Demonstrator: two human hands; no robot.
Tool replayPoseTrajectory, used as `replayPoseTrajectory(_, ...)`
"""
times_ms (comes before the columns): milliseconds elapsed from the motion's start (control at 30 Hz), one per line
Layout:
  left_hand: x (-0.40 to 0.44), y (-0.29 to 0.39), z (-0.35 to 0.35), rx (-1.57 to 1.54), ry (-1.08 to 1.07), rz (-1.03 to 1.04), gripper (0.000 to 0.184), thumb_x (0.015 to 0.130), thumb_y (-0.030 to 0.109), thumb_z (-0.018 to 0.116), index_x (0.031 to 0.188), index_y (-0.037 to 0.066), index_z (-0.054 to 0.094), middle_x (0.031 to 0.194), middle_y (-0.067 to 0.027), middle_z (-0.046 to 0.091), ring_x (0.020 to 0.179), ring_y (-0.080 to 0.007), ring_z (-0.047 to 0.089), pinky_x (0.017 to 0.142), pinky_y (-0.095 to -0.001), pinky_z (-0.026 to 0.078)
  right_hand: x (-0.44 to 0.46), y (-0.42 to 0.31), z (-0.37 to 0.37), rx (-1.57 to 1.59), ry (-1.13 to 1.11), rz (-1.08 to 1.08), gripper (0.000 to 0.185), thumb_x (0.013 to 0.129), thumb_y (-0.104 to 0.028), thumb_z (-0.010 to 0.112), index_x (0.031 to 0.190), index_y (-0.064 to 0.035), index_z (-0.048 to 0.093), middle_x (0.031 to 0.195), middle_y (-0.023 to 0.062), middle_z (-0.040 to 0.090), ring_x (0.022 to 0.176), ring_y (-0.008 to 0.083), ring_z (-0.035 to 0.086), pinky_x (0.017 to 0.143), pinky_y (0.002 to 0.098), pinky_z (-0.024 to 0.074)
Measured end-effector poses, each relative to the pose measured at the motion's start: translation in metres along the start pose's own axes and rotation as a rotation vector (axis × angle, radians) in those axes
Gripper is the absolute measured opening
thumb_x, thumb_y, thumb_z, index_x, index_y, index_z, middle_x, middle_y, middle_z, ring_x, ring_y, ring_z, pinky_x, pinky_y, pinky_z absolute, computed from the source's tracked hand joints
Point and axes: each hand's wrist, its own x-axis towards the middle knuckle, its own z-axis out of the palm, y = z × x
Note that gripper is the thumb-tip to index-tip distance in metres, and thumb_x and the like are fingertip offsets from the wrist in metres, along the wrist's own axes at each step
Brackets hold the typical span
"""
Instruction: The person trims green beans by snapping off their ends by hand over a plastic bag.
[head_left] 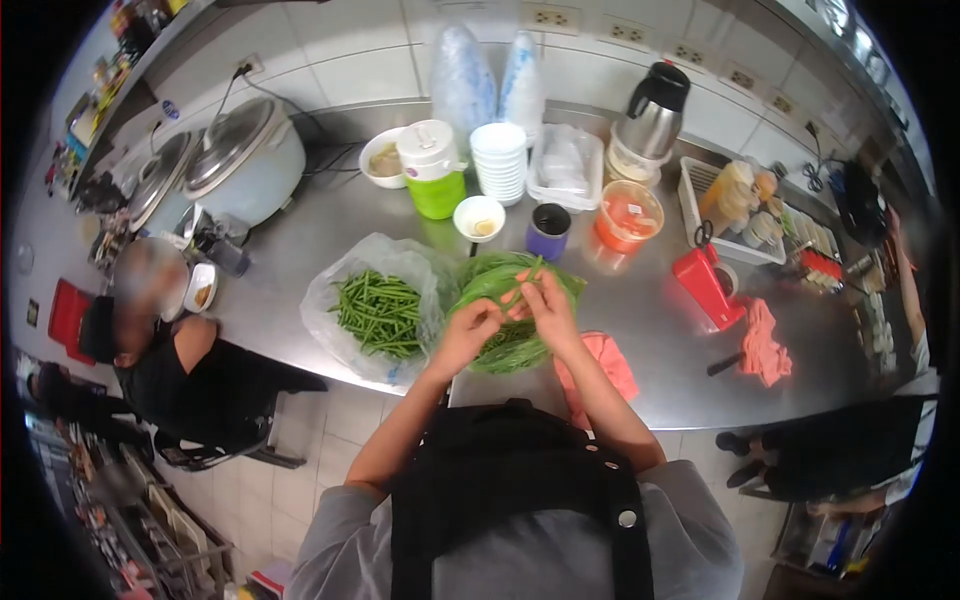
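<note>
Both of my hands are over a green plastic bag (503, 354) on the steel counter, with green beans partly visible inside. My right hand (549, 314) is closed, and a thin green bean (538, 266) sticks out by its fingertips. Just beside it, my left hand (474, 328) is pinched closed at the bag's mouth; what lies between its fingers is too small to make out. To the left, a clear plastic bag (318, 305) stands open, holding a heap of cut green beans (378, 316).
Behind the bags stand a small white bowl (479, 219), a purple cup (548, 232), a green jug (436, 190) and an orange tub (629, 216). A pink cloth (606, 372) hangs at the counter's edge. A knife (725, 364) lies right. A person (190, 385) sits left; another stands right.
</note>
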Motion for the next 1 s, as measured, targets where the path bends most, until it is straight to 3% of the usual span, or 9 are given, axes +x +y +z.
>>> replayPoseTrajectory(133, -0.006, 0.012, 0.0, 0.58, 0.015, 0.369, 0.017, 0.074, 0.006, 0.068, 0.088, 0.003, 0.059, 0.079, -0.0081, 0.057, 0.076, -0.0234, 0.058, 0.071, -0.0345, 0.045, -0.003, -0.003, 0.004, -0.253, -0.062, 0.009, 0.015, 0.102, -0.011, 0.047, 0.113, -0.0018, 0.052, 0.085, 0.0082, 0.068, 0.067, 0.0084, 0.062, 0.058, 0.0252, 0.0493)
replayPoseTrajectory(200, -0.008, 0.014, 0.003, 0.961, 0.043, 0.632, 0.018, 0.071, 0.006, 0.068, 0.086, 0.004, 0.058, 0.084, -0.009, 0.058, 0.083, -0.0278, 0.056, 0.073, -0.0389, 0.044, -0.008, -0.004, 0.015, -0.409, -0.065, -0.031, 0.014, 0.1, -0.01, 0.05, 0.111, -0.0018, 0.055, 0.085, 0.0122, 0.068, 0.065, 0.0198, 0.065, 0.059, 0.0325, 0.0504)
replayPoseTrajectory(300, -0.011, 0.01, -0.008, 1.02, 0.097, 0.599, 0.021, 0.07, 0.007, 0.069, 0.089, 0.004, 0.06, 0.091, -0.0092, 0.06, 0.089, -0.0292, 0.057, 0.076, -0.0393, 0.044, -0.014, -0.014, 0.036, -0.709, -0.054, -0.298, 0.017, 0.096, -0.009, 0.054, 0.111, -0.0018, 0.057, 0.095, 0.0215, 0.066, 0.086, 0.0441, 0.063, 0.074, 0.0465, 0.0514)
replayPoseTrajectory(467, -0.017, 0.01, -0.029, 0.866, 0.205, 0.604, 0.022, 0.071, 0.009, 0.069, 0.091, 0.004, 0.063, 0.091, -0.0126, 0.061, 0.086, -0.0338, 0.058, 0.075, -0.0399, 0.046, -0.009, -0.015, 0.066, -0.787, -0.041, -0.593, 0.025, 0.088, -0.004, 0.056, 0.113, -0.0042, 0.06, 0.105, 0.0186, 0.064, 0.098, 0.0372, 0.061, 0.081, 0.0439, 0.0513)
replayPoseTrajectory(533, -0.022, -0.014, -0.043, 0.773, 0.162, 0.228, 0.022, 0.074, 0.009, 0.069, 0.094, 0.004, 0.065, 0.097, -0.0145, 0.063, 0.089, -0.0364, 0.058, 0.077, -0.0393, 0.047, -0.009, -0.032, 0.081, -0.759, -0.218, -0.704, 0.032, 0.079, 0.001, 0.057, 0.111, -0.0038, 0.062, 0.1, 0.0158, 0.063, 0.095, 0.035, 0.061, 0.081, 0.0406, 0.0511)
replayPoseTrajectory(733, -0.015, -0.046, -0.028, 0.729, 0.235, 0.352, 0.019, 0.08, 0.01, 0.068, 0.097, 0.002, 0.067, 0.097, -0.02, 0.067, 0.094, -0.0394, 0.062, 0.08, -0.0449, 0.049, -0.01, -0.038, 0.134, -0.723, -0.566, -0.841, 0.044, 0.08, 0.001, 0.049, 0.121, -0.0102, 0.063, 0.113, 0.0116, 0.059, 0.102, 0.0308, 0.059, 0.083, 0.0421, 0.0502)
replayPoseTrajectory(867, -0.015, -0.076, -0.007, 0.506, 0.336, 0.389, 0.017, 0.083, 0.01, 0.065, 0.098, 0.001, 0.067, 0.099, -0.0209, 0.067, 0.099, -0.0391, 0.063, 0.083, -0.0468, 0.049, 0.012, -0.008, 0.148, -0.85, -0.267, -0.712, 0.037, 0.084, -0.002, 0.05, 0.117, -0.0099, 0.064, 0.111, 0.0134, 0.061, 0.099, 0.0348, 0.062, 0.078, 0.046, 0.051)
replayPoseTrajectory(933, -0.011, -0.09, -0.016, 0.293, 0.421, 0.406, 0.018, 0.085, 0.01, 0.063, 0.1, 0.0, 0.067, 0.102, -0.0213, 0.067, 0.101, -0.0388, 0.062, 0.084, -0.0465, 0.049, 0.026, 0.005, 0.124, -0.952, -0.265, -0.447, 0.027, 0.086, -0.007, 0.052, 0.111, -0.0029, 0.062, 0.092, 0.0182, 0.065, 0.084, 0.0395, 0.065, 0.07, 0.0512, 0.0505)
replayPoseTrajectory(1000, -0.018, -0.062, -0.022, 0.84, 0.148, 0.117, 0.023, 0.087, 0.007, 0.059, 0.108, 0.001, 0.066, 0.111, -0.0217, 0.064, 0.104, -0.0383, 0.061, 0.087, -0.0444, 0.049, 0.026, -0.001, 0.09, -1.112, -0.257, -0.144, 0.028, 0.084, -0.007, 0.051, 0.108, -0.0012, 0.065, 0.082, 0.0208, 0.067, 0.079, 0.0417, 0.066, 0.07, 0.0524, 0.0514)
